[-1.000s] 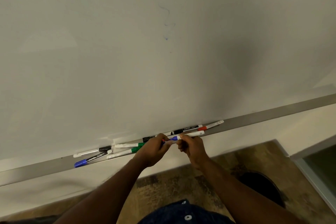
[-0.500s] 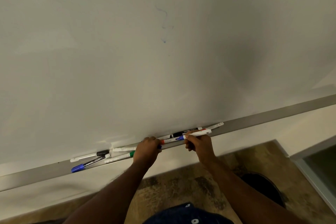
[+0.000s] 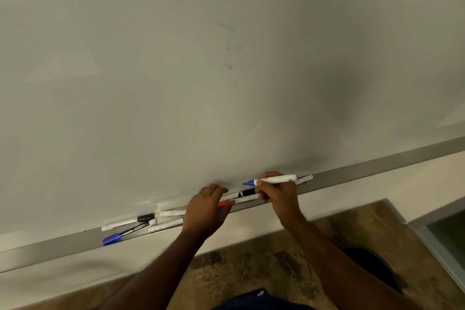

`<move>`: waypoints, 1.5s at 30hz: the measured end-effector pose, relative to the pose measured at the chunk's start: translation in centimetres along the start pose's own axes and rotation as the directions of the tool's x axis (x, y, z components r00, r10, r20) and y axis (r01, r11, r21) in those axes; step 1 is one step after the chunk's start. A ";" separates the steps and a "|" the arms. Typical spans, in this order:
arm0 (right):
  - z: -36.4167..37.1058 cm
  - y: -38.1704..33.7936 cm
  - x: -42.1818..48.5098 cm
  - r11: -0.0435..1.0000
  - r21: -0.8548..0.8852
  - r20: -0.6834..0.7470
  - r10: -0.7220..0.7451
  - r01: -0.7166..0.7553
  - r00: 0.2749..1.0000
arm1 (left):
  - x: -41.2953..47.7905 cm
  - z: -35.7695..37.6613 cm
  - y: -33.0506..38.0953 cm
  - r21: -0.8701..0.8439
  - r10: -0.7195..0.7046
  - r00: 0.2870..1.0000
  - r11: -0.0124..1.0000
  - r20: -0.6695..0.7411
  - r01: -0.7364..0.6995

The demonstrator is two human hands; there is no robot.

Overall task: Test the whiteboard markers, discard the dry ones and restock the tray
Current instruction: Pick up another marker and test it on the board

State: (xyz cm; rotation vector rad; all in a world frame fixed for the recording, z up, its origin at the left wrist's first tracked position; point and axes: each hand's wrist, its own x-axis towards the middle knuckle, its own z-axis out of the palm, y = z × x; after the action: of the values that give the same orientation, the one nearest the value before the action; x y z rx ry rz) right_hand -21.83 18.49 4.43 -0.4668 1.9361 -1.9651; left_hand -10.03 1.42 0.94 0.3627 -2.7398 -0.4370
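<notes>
My right hand (image 3: 278, 194) grips an uncapped blue marker (image 3: 275, 179) with a white barrel, its tip pointing left just off the whiteboard (image 3: 151, 83). My left hand (image 3: 207, 209) rests curled on the grey tray (image 3: 377, 166); a sliver of the blue cap (image 3: 219, 209) shows under its fingers, beside a red-capped marker (image 3: 224, 203). A black marker (image 3: 247, 192) lies between my hands. Left of them lie a black-capped marker (image 3: 128, 221), a blue-capped marker (image 3: 118, 236) and two white barrels. A faint blue scribble (image 3: 230, 38) marks the board.
One more white marker (image 3: 305, 178) lies on the tray right of my right hand. A dark round bin (image 3: 372, 267) stands on the brown floor at lower right. A glass panel with a pale frame (image 3: 448, 234) is at the far right.
The cap came off the blue marker. My right hand lifted the marker up and right toward the board, while my left hand dropped onto the tray with the cap.
</notes>
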 end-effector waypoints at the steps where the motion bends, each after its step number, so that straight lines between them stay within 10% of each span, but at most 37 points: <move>1: 0.2 -0.7 0.2 0.997 -0.034 0.006 -0.072 0.072 0.997 | 0.3 -0.9 0.5 -0.005 0.016 0.998 1.000 -0.055 -0.017; 10: 2.6 -9.9 1.4 0.694 -0.198 0.154 -0.675 0.692 0.721 | 3.9 -11.0 3.6 0.081 0.246 0.841 0.968 -0.482 -0.236; 16: 4.2 -16.8 2.7 0.441 -0.249 0.181 -0.853 0.862 0.489 | 7.3 -17.7 3.1 0.258 0.340 0.674 0.940 -0.656 -0.224; 28: 7.1 -27.1 5.9 0.149 -0.286 0.058 -0.983 0.946 0.173 | 13.4 -29.7 4.7 0.472 0.441 0.582 0.875 -0.684 -0.108; 45: 6.8 -24.4 6.3 0.055 -0.397 0.202 -0.968 0.916 0.146 | 14.8 -29.5 4.4 0.572 0.471 0.517 0.819 -0.715 0.045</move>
State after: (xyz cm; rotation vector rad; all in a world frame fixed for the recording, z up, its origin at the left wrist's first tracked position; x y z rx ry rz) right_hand -24.58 9.86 28.92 -2.4291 2.3847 -2.0457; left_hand -13.41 -6.43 33.09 0.2360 -1.8091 0.5082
